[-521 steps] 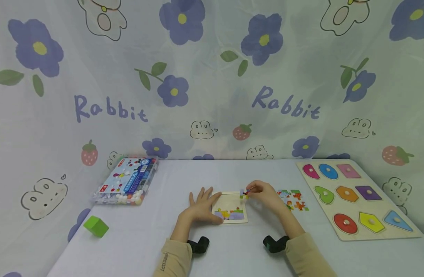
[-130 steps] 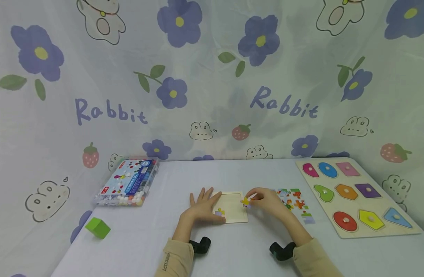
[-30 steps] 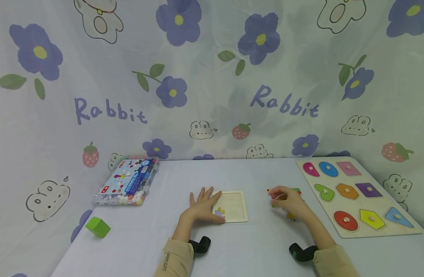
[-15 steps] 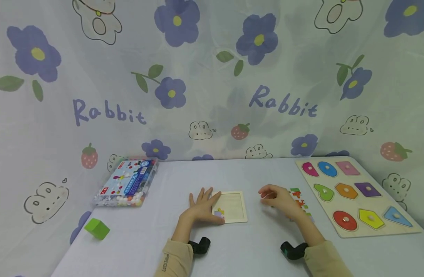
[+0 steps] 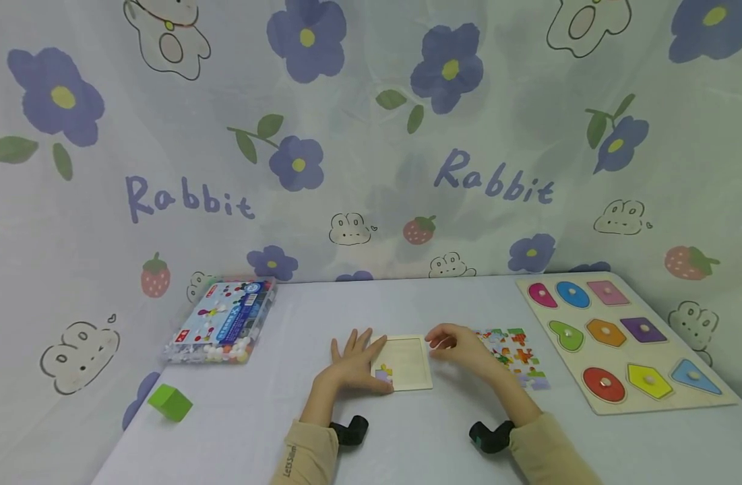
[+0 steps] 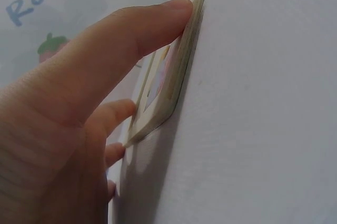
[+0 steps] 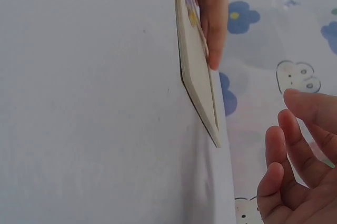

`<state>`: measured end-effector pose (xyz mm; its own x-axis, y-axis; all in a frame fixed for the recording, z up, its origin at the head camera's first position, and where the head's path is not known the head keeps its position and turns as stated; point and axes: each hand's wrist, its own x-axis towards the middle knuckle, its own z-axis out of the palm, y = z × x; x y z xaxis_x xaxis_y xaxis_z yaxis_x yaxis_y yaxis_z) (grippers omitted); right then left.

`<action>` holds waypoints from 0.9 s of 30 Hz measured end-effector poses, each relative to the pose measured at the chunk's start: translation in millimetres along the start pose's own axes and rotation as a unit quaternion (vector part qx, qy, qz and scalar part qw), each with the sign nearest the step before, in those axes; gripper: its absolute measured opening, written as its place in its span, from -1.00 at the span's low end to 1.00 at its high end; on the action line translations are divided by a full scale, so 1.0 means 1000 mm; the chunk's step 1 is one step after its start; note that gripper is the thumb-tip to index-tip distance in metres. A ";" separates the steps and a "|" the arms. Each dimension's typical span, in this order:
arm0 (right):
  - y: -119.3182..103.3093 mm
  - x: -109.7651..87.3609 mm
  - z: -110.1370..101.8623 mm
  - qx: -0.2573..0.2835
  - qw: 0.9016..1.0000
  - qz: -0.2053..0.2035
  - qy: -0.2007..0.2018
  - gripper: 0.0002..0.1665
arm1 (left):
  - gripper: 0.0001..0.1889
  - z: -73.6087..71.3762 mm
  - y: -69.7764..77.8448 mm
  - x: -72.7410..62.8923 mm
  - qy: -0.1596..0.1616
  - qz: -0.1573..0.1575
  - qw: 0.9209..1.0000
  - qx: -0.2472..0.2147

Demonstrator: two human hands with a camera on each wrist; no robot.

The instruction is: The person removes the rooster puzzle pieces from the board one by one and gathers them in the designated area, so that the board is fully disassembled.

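Note:
A small wooden puzzle tray (image 5: 412, 362) lies on the table, with a purple and yellow jigsaw piece (image 5: 383, 372) in its near left corner. My left hand (image 5: 354, 369) is spread over the tray's left side. In the left wrist view, the thumb (image 6: 152, 29) rests on the near rim and other fingers reach the side edge. My right hand (image 5: 463, 349) hovers just beyond the tray's right edge. In the right wrist view, its relaxed fingers are parted from the thumb, with nothing between them. Several colourful jigsaw pieces (image 5: 519, 356) are laid out together to its right, partly hidden by the hand.
At the right lies a wooden shape board (image 5: 636, 360) with knobbed coloured shapes. A clear plastic box (image 5: 222, 320) of small balls stands at the back left. Nearer is a green cube (image 5: 170, 402). A patterned cloth (image 5: 371, 175) hangs behind the table (image 5: 322, 306).
Seconds ago a row of pieces sat in the tray; one is there now. My right hand laid a yellow piece among the others, then moved left to the tray. My left hand stays put.

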<state>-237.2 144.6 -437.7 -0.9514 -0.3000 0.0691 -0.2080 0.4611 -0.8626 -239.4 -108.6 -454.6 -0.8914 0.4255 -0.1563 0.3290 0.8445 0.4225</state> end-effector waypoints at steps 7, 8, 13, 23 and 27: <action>-0.011 0.007 0.015 -0.004 1.000 -0.002 -0.023 -0.76 | 0.04 0.000 0.000 0.001 -0.001 0.001 1.000 0.003; -0.012 0.008 0.017 -0.002 1.000 -0.005 -0.025 -0.77 | 0.04 0.000 0.000 0.000 -0.001 0.001 1.000 0.003; -0.014 0.010 0.025 0.005 0.998 -0.036 -0.048 -0.77 | 0.04 -0.001 0.001 0.000 -0.001 0.001 1.000 0.005; -0.021 0.013 0.050 -0.094 0.988 -0.034 -0.119 -0.70 | 0.07 -0.003 0.001 -0.003 -0.004 0.006 1.000 0.008; -0.027 0.014 0.061 -0.135 0.981 -0.035 -0.136 -0.54 | 0.07 -0.002 0.001 -0.002 -0.004 0.008 1.000 0.012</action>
<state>-230.9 77.5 -444.0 -0.8446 -0.5335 -0.0439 -0.3586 0.6247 -0.6937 -238.3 -109.6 -452.1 -0.8833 0.4420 -0.1560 0.3518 0.8450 0.4027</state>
